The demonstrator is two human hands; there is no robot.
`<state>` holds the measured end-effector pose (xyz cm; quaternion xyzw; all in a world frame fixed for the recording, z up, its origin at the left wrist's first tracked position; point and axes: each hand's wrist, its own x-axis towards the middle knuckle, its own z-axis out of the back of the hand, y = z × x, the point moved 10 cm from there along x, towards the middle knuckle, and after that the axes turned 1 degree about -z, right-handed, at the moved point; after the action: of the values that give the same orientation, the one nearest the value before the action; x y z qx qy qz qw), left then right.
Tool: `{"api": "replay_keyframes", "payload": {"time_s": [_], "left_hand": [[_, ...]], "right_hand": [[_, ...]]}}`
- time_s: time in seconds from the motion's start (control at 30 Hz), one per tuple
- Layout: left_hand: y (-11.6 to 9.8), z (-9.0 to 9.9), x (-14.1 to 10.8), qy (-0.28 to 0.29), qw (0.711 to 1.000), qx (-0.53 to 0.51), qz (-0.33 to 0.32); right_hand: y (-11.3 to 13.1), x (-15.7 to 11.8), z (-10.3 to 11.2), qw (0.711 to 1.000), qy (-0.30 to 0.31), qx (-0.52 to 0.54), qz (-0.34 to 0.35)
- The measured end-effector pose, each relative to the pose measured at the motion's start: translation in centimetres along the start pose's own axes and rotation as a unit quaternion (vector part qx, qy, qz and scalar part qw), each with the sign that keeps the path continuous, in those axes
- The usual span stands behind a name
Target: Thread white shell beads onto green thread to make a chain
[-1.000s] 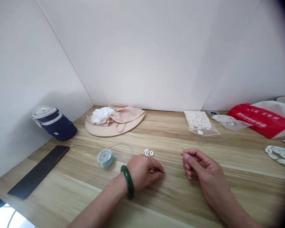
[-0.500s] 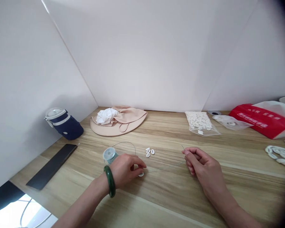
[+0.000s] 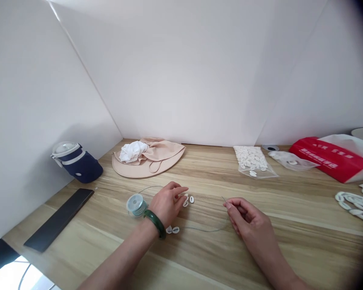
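1. The left hand (image 3: 167,205), wearing a green bangle (image 3: 155,224) at the wrist, is over the bench (image 3: 205,266), its fingertips beside a small cluster of loose cowrie shells (image 3: 191,199). Its grip stands apart, thumb and index finger separated; whether a fingertip touches a shell, I cannot tell.
2. The right hand (image 3: 250,220) has its grip clamped on the thin cord (image 3: 204,230), whose tip pokes up above thumb and forefinger.
3. The cord sags from there across the bench to two cowrie shells (image 3: 176,230), lying side by side near the left wrist.
4. The spool (image 3: 136,204) is just left of the left hand.
5. Farther back are a clear bag of shells (image 3: 251,158) and a beige sun hat (image 3: 166,161).
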<state>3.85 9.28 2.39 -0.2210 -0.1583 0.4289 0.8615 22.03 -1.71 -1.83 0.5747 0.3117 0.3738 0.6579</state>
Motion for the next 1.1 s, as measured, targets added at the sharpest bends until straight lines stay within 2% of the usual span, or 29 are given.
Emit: {"api": "replay_keyframes", "payload": {"time_s": [0.2,0.37,0.9,1.03,1.1], "left_hand": [[-0.1,-1.6,1.0,0.029,0.999,-0.009,-0.019],[0.4,-2.0,1.4,0.017,0.999,-0.037,-0.006],[0.9,-1.9,1.5,-0.005,0.990,-0.137,0.041],[0.8,-1.0,1.1,-0.015,0.979,-0.191,0.071],[0.3,-1.0,0.7,0.003,0.968,-0.236,0.084]], "right_hand": [[-0.6,0.0,-0.3,1.000,0.008,-0.003,-0.011],[-0.8,0.0,-0.6,1.000,0.012,-0.008,-0.024],[-0.3,-0.2,-1.3,1.000,0.025,0.002,-0.003],[-0.2,-0.3,-1.3,0.999,0.032,0.007,-0.003],[0.0,-0.3,-1.3,0.999,0.035,0.007,-0.002]]}}
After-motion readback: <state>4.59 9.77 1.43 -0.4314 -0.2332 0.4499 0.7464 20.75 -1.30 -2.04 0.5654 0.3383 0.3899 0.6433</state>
